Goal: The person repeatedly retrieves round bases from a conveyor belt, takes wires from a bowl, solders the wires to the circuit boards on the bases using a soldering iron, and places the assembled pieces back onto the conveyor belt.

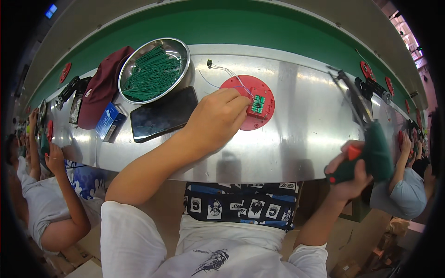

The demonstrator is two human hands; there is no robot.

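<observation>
My left hand (221,115) reaches over the bench with its fingers pinched together at the left edge of a small green circuit board (258,104). What the fingertips hold is hidden; thin wires (232,74) pass close to them. The board sits in a red holder on a round red plate (265,121). From the board the wires run up and left to a small black part (210,63). In my right hand (347,178) is a green soldering gun (379,150) with a red trigger. Its long tip points up and left, well apart from the board.
Left of the red plate lie a black phone (163,116), a metal bowl (185,55) of green wires, a maroon cap (99,95) and a blue box (110,121). Other people work along the bench on both sides. More red plates and tools stand at the right.
</observation>
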